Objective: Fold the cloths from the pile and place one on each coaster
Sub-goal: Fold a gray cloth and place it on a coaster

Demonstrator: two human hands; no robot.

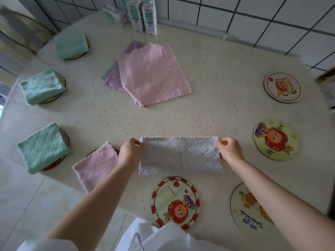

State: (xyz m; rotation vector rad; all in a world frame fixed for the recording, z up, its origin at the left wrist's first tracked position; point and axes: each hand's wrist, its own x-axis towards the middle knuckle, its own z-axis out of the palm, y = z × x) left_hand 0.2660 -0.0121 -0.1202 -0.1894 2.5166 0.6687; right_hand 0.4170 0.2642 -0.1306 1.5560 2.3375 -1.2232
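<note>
Here, left hand [129,151] and right hand [229,149] pinching grey cloth [179,154] ends, print on cartons [149,17] unreadable

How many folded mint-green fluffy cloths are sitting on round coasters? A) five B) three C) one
B: three folded mint-green fluffy cloths, far, middle and near, each cover a round coaster on the left.

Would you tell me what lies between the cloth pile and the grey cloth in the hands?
Only bare tablecloth, as the head view shows, between the pile and the grey cloth.
</note>
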